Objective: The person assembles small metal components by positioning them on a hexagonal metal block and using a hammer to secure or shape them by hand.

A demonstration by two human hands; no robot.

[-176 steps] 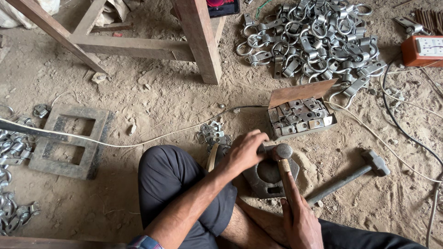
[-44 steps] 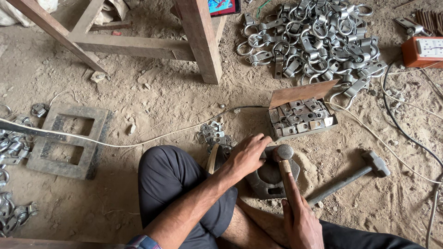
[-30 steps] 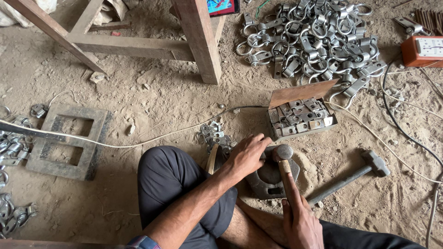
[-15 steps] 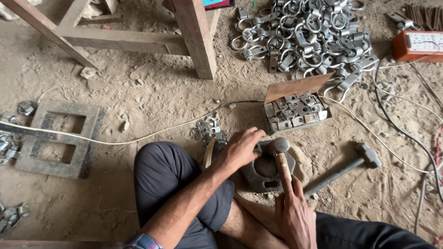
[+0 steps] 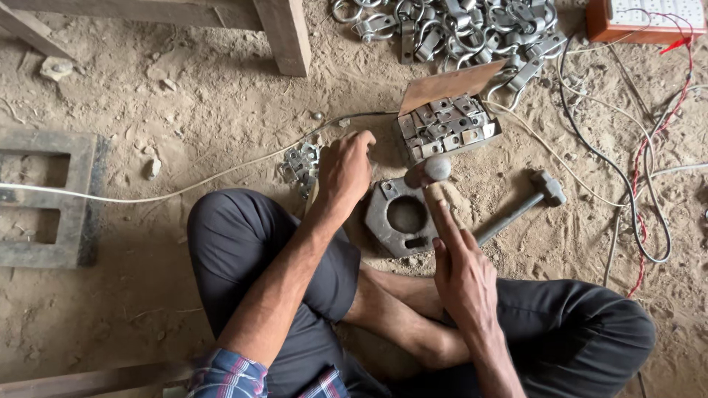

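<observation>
I sit cross-legged on sandy ground. My right hand (image 5: 461, 269) grips a small hammer (image 5: 436, 168), with the index finger laid along its handle and the head hovering over the top edge of a grey metal block (image 5: 391, 221) that has a round hole. My left hand (image 5: 343, 171) is just left of the block, seen from the back with fingers curled down toward the sand. Whether it holds anything is hidden. Beyond the block lies an open cardboard box of small metal plates (image 5: 446, 125).
A second, longer hammer (image 5: 527, 203) lies right of the block. A small heap of metal pieces (image 5: 299, 166) is by my left hand. Farther off are a pile of metal clamps (image 5: 450, 29), an orange box (image 5: 649, 18), loose wires (image 5: 641, 191), a wooden leg (image 5: 284, 33) and a metal frame (image 5: 44, 195).
My left hand has come off the metal block and moved left and away, uncovering the round hole. The hammer stays over the block. The view has shifted closer.
</observation>
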